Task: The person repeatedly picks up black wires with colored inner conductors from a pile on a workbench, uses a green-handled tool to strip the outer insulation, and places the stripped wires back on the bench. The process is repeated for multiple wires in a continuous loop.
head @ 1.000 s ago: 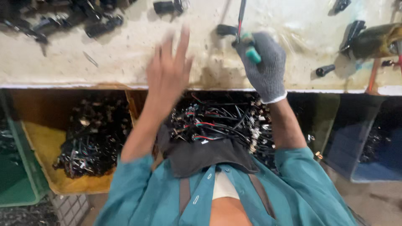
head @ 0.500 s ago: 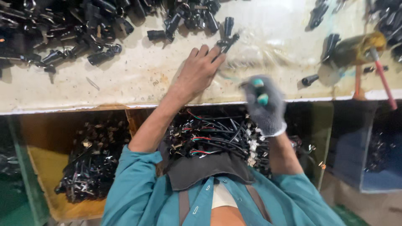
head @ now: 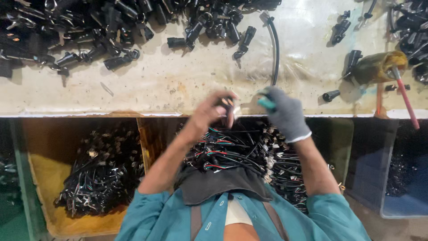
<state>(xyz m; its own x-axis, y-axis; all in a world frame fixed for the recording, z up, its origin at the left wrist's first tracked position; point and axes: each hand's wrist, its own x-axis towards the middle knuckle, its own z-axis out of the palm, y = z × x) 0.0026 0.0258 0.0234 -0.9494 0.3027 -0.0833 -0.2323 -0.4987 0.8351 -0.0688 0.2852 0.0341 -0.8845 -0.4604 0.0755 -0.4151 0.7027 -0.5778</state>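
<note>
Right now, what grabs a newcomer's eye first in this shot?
The two hands meeting at the bench edge: the bare left hand pinches a small black connector, and the grey-gloved right hand grips a teal-handled tool. Behind them, a heap of black connectors sprawls across the bench's far left. Below, a bundle of wired harnesses lies in the person's lap.

No packages, labels, signs or screens visible anywhere in view.

Stained workbench [head: 187, 85], black connectors [head: 111, 27], cable [head: 275, 44]
</note>
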